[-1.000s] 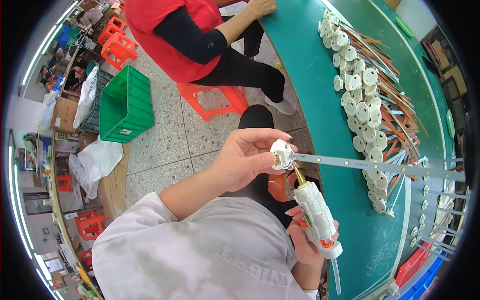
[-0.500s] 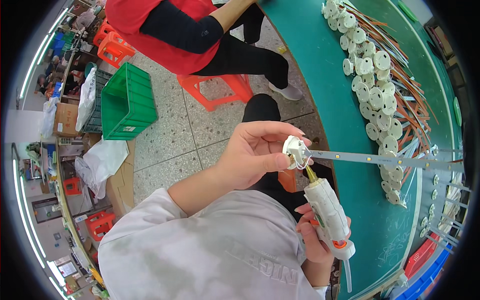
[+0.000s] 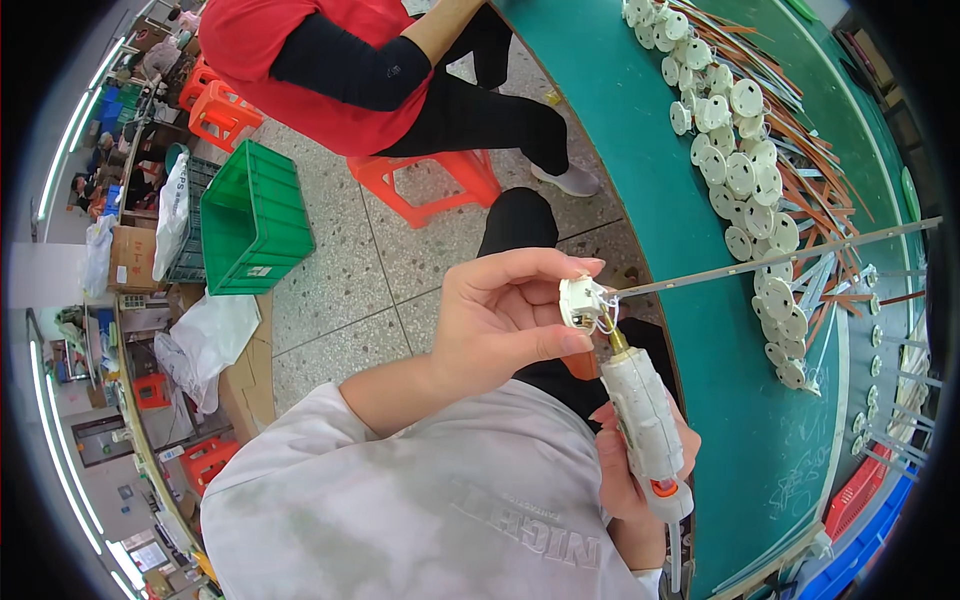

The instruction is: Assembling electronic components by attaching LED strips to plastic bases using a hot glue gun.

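My left hand (image 3: pixel 500 310) pinches a small round white end cap (image 3: pixel 577 303) between thumb and fingers, its wired inner side turned to the right. From it a thin LED strip (image 3: pixel 770 262) runs rightward over the table, joined by fine white wires. My right hand (image 3: pixel 640 460) is wrapped round a white hot glue gun (image 3: pixel 642 415) that points up and left. The gun's brass nozzle (image 3: pixel 616 338) reaches the wires at the cap; whether it touches cannot be made out. A glue stick (image 3: pixel 674 555) protrudes from the gun's rear.
On the green table (image 3: pixel 700 290) lies a long row of white round caps (image 3: pixel 740 175) with brown and grey strips. A co-worker in red (image 3: pixel 300 80) sits on a red stool (image 3: pixel 425 185) ahead. A green crate (image 3: pixel 255 215) stands on the floor at left.
The LED strip has swung so its far end points higher and shows its narrow edge. The cap has turned slightly, and the glue gun has shifted a little left and up.
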`<state>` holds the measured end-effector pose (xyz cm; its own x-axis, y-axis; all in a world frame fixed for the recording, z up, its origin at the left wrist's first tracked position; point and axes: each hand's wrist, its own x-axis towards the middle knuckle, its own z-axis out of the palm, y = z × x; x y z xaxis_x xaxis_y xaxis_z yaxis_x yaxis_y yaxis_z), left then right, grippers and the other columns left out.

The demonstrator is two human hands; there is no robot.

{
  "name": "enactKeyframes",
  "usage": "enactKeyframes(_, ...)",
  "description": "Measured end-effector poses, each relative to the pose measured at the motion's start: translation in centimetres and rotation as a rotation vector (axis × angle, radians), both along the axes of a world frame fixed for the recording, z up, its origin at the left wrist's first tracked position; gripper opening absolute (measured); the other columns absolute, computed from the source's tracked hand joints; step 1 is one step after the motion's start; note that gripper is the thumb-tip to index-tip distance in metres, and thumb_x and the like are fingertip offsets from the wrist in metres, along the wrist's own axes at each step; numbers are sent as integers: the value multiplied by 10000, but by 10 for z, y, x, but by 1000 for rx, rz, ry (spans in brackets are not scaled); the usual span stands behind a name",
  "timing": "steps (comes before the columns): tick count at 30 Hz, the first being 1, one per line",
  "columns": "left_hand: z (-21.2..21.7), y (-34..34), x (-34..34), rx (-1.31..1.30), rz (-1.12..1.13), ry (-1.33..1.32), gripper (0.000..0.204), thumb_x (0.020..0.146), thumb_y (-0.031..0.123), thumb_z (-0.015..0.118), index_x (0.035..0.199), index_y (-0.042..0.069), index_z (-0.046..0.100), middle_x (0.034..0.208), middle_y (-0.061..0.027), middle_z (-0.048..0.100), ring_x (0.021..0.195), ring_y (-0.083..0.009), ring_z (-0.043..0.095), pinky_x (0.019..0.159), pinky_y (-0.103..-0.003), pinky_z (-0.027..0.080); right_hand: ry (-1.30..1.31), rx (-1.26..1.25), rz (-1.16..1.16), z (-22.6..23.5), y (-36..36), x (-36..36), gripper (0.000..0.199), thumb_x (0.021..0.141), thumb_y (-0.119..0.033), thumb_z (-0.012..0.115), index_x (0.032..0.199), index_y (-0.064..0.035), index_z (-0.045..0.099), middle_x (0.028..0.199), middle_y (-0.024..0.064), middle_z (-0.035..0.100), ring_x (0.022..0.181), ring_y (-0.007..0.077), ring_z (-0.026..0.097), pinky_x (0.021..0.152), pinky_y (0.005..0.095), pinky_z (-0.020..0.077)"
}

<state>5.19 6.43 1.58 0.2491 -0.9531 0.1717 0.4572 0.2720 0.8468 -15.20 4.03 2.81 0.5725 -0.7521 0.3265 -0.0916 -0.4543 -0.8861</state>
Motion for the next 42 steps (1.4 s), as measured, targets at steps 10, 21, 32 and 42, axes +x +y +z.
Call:
enactKeyframes(10, -1, 0, 1, 38, -9, 43, 511, 715, -94, 724, 1194, -48, 550, 1238, -261, 581, 1084, -319, 631, 958, -419, 512, 49, 32, -135, 7, 1, 6, 194, 542, 3, 684, 733, -26, 668, 594, 47, 578, 525, 210, 486, 447, 274, 401)
enactKeyframes(21, 2, -3, 1, 77, -37, 74, 488, 754, -29, 727, 1205, -51, 541, 1230, -251, 590, 1078, -328, 633, 973, -444, 500, 58, 83, -151, 6, -1, 4, 191, 524, 1, 691, 709, -43, 671, 587, 44, 578, 517, 209, 478, 437, 276, 397)
enactKeyframes(32, 1, -3, 0, 84, -111, 209, 474, 801, 25, 714, 1231, -36, 524, 1240, -235, 587, 1085, -361, 622, 991, -491, 479, 12, 53, -41, 4, 0, -1, 214, 804, -151, 655, 877, 50, 636, 774, 153, 663, 676, 254, 621, 588, 310, 497)
enactKeyframes(42, 3, -1, -3, 44, -50, 105, 486, 753, -37, 728, 1204, -49, 550, 1231, -255, 586, 1089, -333, 627, 965, -453, 503, 23, 46, -68, 6, 0, 1, 180, 802, -137, 645, 879, 26, 656, 737, 131, 653, 639, 229, 611, 556, 296, 482)
